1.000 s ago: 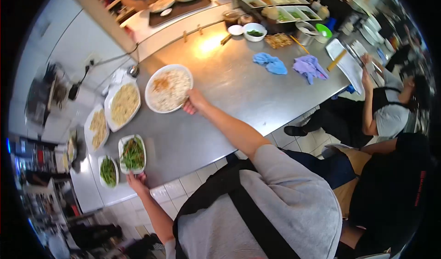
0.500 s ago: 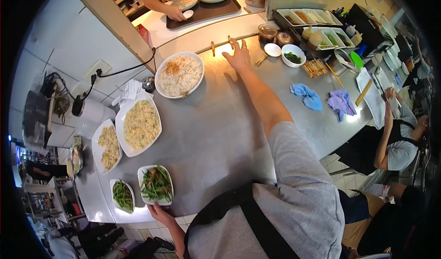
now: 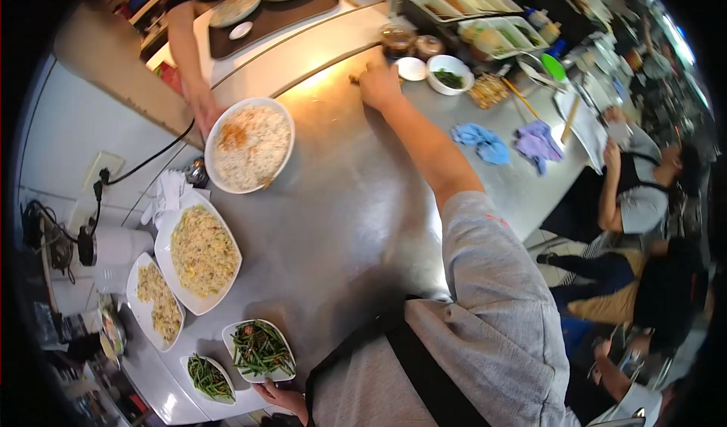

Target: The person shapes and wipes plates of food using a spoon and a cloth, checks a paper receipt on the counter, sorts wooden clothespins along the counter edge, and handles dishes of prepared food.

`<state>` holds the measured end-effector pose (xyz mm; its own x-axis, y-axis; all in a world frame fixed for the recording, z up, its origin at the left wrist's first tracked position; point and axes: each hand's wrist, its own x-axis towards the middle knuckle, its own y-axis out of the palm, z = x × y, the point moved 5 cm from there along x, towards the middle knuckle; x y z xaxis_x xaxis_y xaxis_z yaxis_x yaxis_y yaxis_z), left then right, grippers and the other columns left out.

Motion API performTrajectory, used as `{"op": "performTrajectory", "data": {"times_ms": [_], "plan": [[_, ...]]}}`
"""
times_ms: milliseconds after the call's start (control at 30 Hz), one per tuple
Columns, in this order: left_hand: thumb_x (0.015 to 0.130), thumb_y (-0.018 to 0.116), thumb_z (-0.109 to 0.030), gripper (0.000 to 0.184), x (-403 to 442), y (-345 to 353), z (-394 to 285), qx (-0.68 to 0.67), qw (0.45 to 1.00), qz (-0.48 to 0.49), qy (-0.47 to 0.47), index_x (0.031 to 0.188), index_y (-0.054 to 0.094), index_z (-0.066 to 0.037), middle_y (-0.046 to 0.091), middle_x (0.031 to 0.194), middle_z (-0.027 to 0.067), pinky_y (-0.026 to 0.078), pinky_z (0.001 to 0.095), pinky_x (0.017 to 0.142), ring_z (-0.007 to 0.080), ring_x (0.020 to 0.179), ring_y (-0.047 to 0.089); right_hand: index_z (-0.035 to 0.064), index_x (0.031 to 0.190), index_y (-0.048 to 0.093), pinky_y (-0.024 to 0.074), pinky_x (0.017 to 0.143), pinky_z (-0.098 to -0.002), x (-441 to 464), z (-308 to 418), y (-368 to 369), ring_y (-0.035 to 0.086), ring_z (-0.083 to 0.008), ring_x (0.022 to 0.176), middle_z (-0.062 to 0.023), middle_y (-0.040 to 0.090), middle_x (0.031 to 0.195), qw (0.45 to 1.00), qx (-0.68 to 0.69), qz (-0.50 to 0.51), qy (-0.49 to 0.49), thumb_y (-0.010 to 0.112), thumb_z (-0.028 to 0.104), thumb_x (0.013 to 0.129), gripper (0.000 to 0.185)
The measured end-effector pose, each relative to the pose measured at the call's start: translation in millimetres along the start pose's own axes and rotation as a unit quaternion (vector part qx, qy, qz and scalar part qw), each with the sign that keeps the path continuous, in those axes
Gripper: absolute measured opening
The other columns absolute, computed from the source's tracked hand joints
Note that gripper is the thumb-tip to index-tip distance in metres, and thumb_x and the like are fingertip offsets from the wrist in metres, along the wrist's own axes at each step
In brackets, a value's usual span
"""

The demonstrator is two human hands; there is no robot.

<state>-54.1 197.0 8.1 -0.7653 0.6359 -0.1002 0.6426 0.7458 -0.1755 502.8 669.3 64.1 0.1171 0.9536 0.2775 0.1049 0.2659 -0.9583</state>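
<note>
My right hand [image 3: 379,84] is closed at the back edge of the steel counter, with the end of a small wooden clip [image 3: 354,80] poking out beside the fingers. Close by it are a small white dish [image 3: 411,68] and brown-filled jars [image 3: 397,40]. My left hand [image 3: 280,397] grips the near rim of a white dish of green beans [image 3: 261,350] at the front edge. A smaller dish of green beans [image 3: 208,378] stands left of it. Across the counter, another person's hand [image 3: 206,115] touches the large bowl of rice [image 3: 252,145] topped with orange flakes.
Two white plates of fried rice [image 3: 201,249] stand at the left by the wall. A bowl of chopped greens [image 3: 448,75], blue cloth [image 3: 482,142] and purple cloth [image 3: 538,142] lie right. Behind the ledge is a brown tray [image 3: 303,12]. A co-worker [image 3: 640,177] stands at the right.
My right hand has gone from spread fingers to a closed grip at the clips. The other person's hand has moved from the tray to the rice bowl. My view has shifted.
</note>
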Motion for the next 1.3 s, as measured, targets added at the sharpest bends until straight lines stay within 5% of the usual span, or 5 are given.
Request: {"op": "performTrajectory", "data": {"times_ms": [467, 567, 733, 1000, 1300], "plan": [[0.083, 0.059, -0.016, 0.051, -46.2, 48.7, 19.3, -0.063, 0.998, 0.008, -0.029, 0.131, 0.045, -0.003, 0.061, 0.103, 0.0107, 0.046, 0.0316, 0.046, 0.0192, 0.074, 0.059, 0.0007, 0.102, 0.064, 0.0454, 0.092, -0.0452, -227.9, -197.8, -19.7, 0.058, -0.0301, 0.108, -0.0139, 0.061, 0.118, 0.976, 0.162, -0.145, -0.013, 0.049, 0.013, 0.088, 0.025], [0.082, 0.06, -0.018, 0.053, -85.0, 86.4, 1.9, -0.088, 0.987, 0.118, -0.071, 0.132, 0.045, -0.007, 0.062, 0.102, 0.0128, 0.046, 0.0317, 0.047, 0.0213, 0.071, 0.06, 0.0066, 0.097, 0.066, 0.0481, 0.082, -0.0433, -205.4, -239.9, -33.4, 0.061, -0.0311, 0.094, -0.0135, 0.061, 0.111, 0.985, 0.152, 0.083, 0.006, 0.054, 0.015, 0.084, 0.02], [0.082, 0.059, -0.018, 0.051, -139.0, 143.6, 10.3, -0.034, 0.987, 0.122, -0.096, 0.13, 0.042, -0.011, 0.063, 0.096, 0.0157, 0.048, 0.0331, 0.049, 0.0244, 0.068, 0.062, 0.0105, 0.096, 0.069, 0.0443, 0.066, -0.0437, -155.3, -326.8, -122.3, 0.061, -0.0271, 0.082, -0.0144, 0.062, 0.114, 0.986, -0.049, -0.139, -0.077, 0.057, 0.027, 0.081, 0.025], [0.089, 0.062, -0.026, 0.063, -211.9, 206.8, 19.3, -0.096, 0.97, 0.199, -0.098, 0.139, 0.029, -0.009, 0.061, 0.093, 0.0172, 0.051, 0.0355, 0.061, 0.025, 0.074, 0.062, 0.0114, 0.102, 0.069, 0.0494, 0.08, -0.0475, -111.6, -445.3, -108.3, 0.063, -0.0293, 0.104, -0.009, 0.066, 0.111, 0.971, -0.069, 0.221, 0.067, 0.057, 0.015, 0.083, 0.023], [0.096, 0.052, -0.022, 0.043, -258.5, 231.7, -34.0, -0.055, 0.989, 0.135, -0.006, 0.133, 0.043, -0.004, 0.063, 0.087, 0.0072, 0.048, 0.0244, 0.055, 0.0127, 0.064, 0.059, 0.0028, 0.085, 0.069, 0.0539, 0.07, -0.0461, -86.6, -448.9, -146.8, 0.067, -0.035, 0.085, -0.0177, 0.069, 0.09, 0.962, -0.193, 0.163, -0.109, 0.055, 0.011, 0.078, 0.018]]}}
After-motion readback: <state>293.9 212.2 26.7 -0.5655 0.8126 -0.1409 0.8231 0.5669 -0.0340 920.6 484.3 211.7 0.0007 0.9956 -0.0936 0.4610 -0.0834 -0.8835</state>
